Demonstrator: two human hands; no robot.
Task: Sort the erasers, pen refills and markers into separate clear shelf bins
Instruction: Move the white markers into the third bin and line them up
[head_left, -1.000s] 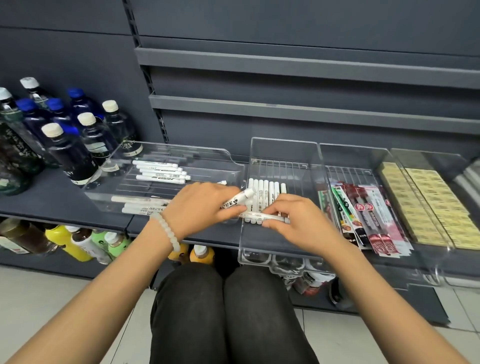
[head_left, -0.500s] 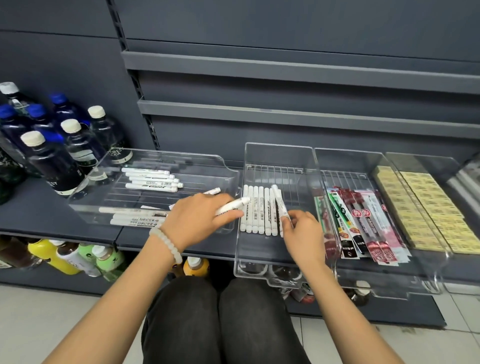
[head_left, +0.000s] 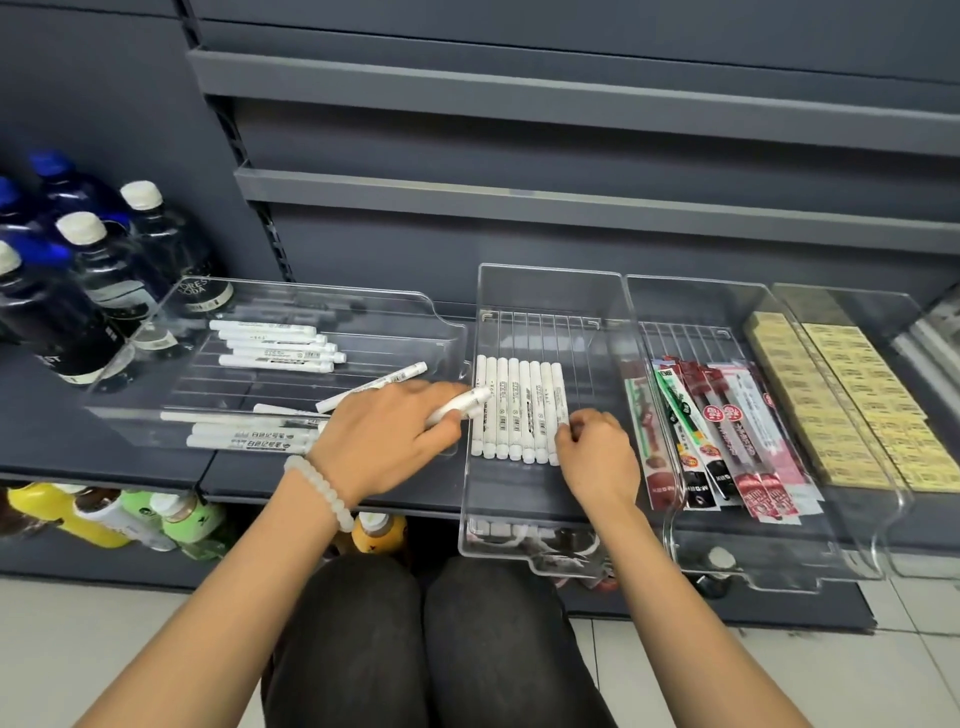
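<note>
My left hand (head_left: 387, 436) grips a white marker (head_left: 464, 402) whose tip points right over the wall between two clear bins. The middle bin (head_left: 545, 291) holds a neat row of several white markers (head_left: 519, 410). My right hand (head_left: 595, 452) rests with curled fingers against the rightmost marker of that row. The left bin (head_left: 311, 306) holds several loose white markers (head_left: 275, 345). Packaged pen refills (head_left: 717, 441) lie in the third bin (head_left: 696, 296). Yellow erasers (head_left: 841, 405) fill the bins furthest right.
Dark water bottles (head_left: 83, 291) stand left of the bins on the grey shelf (head_left: 47, 447). Coloured drink bottles (head_left: 130, 514) sit on the lower shelf. My knees (head_left: 426, 644) are directly below the middle bin. Bare grey shelf rails run behind.
My right hand laid its marker down at the right end of the row and now rests against it. My left hand still holds its marker, a little nearer the middle bin.
</note>
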